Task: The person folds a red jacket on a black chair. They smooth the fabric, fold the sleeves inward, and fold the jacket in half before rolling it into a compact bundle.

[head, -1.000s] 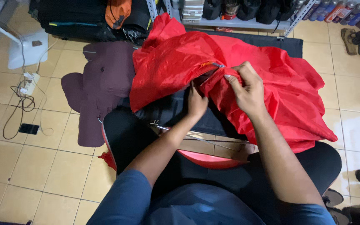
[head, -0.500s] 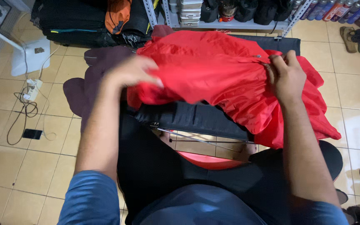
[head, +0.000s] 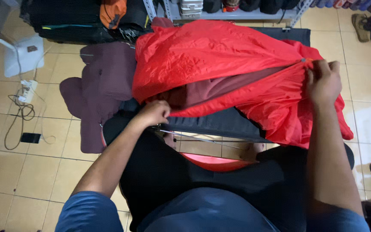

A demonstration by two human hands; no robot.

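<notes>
One red bag lies stretched between two hands. The left hand pinches its lower edge closed-fisted; the right hand grips the far end of its opening. One maroon lining shows between the grips; one purple mat lies beyond the left.

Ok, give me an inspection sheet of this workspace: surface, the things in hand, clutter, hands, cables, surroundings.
Surface: dark cot-like platform under the fabric, tan tiled floor around.
Things in hand: red sleeping bag, opened along one edge, maroon lining showing.
Clutter: purple garment on the floor at left.
Hands: left hand grips the bag's lower edge; right hand pinches its far edge.
Cables: power strip with tangled cords, small dark device.
Surroundings: metal shelf, dark bags, shoes.
</notes>
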